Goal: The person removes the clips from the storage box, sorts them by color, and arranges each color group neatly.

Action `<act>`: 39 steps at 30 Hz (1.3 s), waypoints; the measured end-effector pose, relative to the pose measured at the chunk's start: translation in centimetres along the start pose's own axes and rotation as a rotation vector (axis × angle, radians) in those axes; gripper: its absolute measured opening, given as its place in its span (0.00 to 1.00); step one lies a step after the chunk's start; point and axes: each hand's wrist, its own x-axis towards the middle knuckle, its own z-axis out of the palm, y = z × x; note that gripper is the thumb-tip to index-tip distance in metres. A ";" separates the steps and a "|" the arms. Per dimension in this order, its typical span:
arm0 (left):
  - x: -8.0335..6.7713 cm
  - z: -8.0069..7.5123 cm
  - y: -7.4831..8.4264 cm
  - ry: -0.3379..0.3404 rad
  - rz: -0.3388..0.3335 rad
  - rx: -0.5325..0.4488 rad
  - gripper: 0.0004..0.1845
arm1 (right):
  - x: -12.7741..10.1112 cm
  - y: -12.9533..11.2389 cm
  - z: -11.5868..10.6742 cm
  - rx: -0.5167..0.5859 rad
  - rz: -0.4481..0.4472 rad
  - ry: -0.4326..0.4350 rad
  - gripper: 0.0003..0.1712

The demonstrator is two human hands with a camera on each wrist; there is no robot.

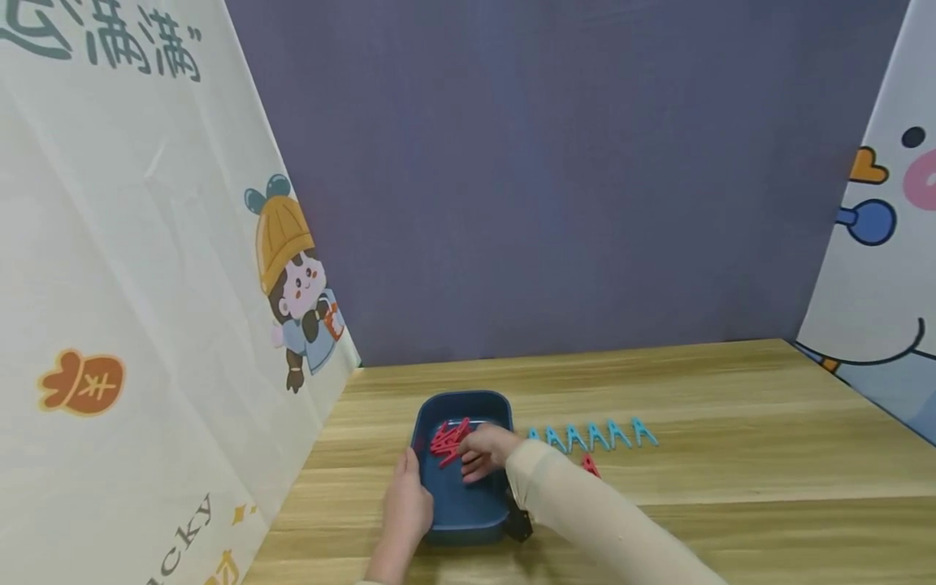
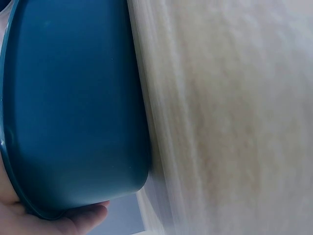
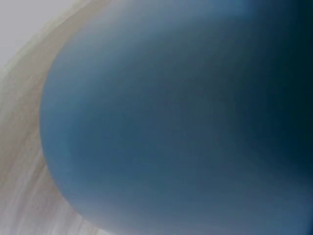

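Note:
A deep blue plastic bin (image 1: 464,500) stands on the table, with a pile of red clothespins (image 1: 448,439) inside toward its left side. My left hand (image 1: 408,500) grips the bin's left wall at the rim; the left wrist view shows a finger wrapping past the bin's end. My right hand (image 1: 484,451) reaches into the bin from the right, its bent fingers pointing down right beside the red clothespins. I cannot tell whether it pinches one. Only the blurred bin wall (image 3: 146,122) fills the right wrist view; the fingers are out of sight there.
Several light blue clothespins (image 1: 595,435) lie in a row to the right of the bin. One red clothespin (image 1: 590,464) lies below that row, partly behind the right sleeve (image 1: 585,512). A dark backdrop (image 1: 570,179) closes off the wooden table (image 1: 731,463) at the back.

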 end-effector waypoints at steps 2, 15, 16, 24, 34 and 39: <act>0.0 0.0 0.0 0.007 0.010 0.000 0.28 | 0.0 0.0 0.1 -0.018 0.005 -0.012 0.13; -0.2 -0.2 0.3 0.008 0.023 -0.005 0.29 | -0.3 -1.0 0.4 -0.080 0.038 -0.034 0.10; -0.2 -0.3 0.3 0.006 0.020 -0.004 0.29 | -0.3 -1.1 0.4 -0.090 0.042 -0.028 0.10; -0.2 -0.2 0.3 0.014 0.016 0.001 0.29 | 0.0 -1.5 0.5 -0.164 0.055 -0.038 0.10; -0.2 -0.2 0.1 0.029 0.027 0.000 0.29 | 0.1 -2.5 0.5 -0.135 0.020 -0.075 0.13; -0.2 -0.2 0.1 0.029 0.024 -0.004 0.29 | 0.4 -2.6 0.4 -0.186 0.044 -0.099 0.19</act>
